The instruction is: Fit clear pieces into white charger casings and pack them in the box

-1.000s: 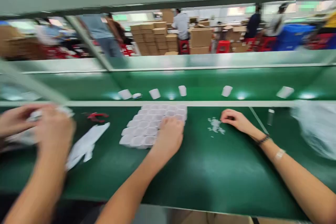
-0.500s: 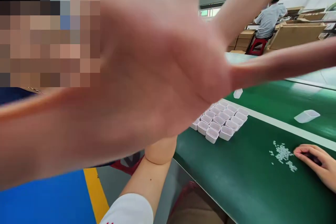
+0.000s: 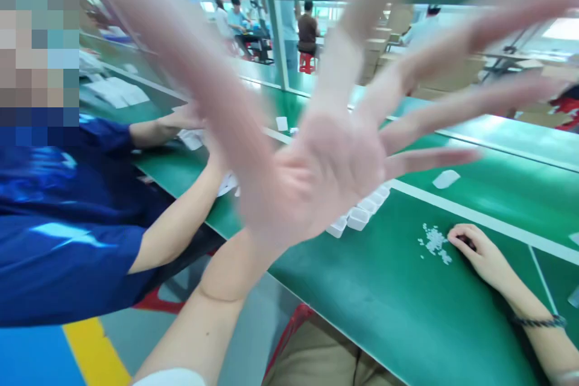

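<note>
My left hand (image 3: 323, 175) is raised close to the camera, palm facing me, with its fingers spread wide and blurred. It holds nothing and hides part of the table behind it. On the green tabletop rests my right hand (image 3: 486, 256), its fingers curled inward; whatever may be inside them is hidden. Just left of those fingertips lies a loose scatter of small white pieces (image 3: 435, 241). A block of white plastic tubs (image 3: 359, 218), set side by side, shows partly below my left palm.
A co-worker in a dark blue top (image 3: 90, 253) sits at my left, forearms over the green table (image 3: 362, 301). One translucent tub (image 3: 446, 179) lies beyond the white line (image 3: 474, 215). People and cardboard boxes fill the background.
My left hand has moved away from the camera, so its whole palm and fingers show. The view has swung left, bringing in more of the co-worker. My right hand stays beside the white pieces.
</note>
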The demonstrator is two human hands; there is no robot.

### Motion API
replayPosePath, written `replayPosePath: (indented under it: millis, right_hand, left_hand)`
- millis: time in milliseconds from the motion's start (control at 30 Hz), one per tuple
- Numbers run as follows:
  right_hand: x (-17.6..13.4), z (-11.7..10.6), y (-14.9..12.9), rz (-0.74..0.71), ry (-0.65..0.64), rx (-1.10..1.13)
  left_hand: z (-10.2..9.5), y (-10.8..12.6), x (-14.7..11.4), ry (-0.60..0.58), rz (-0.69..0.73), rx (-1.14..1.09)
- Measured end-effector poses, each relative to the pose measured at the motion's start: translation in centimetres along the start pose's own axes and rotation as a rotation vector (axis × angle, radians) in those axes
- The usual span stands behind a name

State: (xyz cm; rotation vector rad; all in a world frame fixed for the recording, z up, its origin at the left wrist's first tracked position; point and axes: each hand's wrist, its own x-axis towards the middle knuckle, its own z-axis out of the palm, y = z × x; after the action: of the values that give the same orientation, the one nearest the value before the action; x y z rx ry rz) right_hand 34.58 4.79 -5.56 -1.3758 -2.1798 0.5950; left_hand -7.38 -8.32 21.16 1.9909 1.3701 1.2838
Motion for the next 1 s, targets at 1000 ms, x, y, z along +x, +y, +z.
replayPosePath:
  millis: [1000]
  right_hand:
    - [-1.1,2.7,-8.7,0.155,0.431,0.251]
  left_hand:
    - [21.0,-15.5,-2.5,-0.393,-0.497,-0.993]
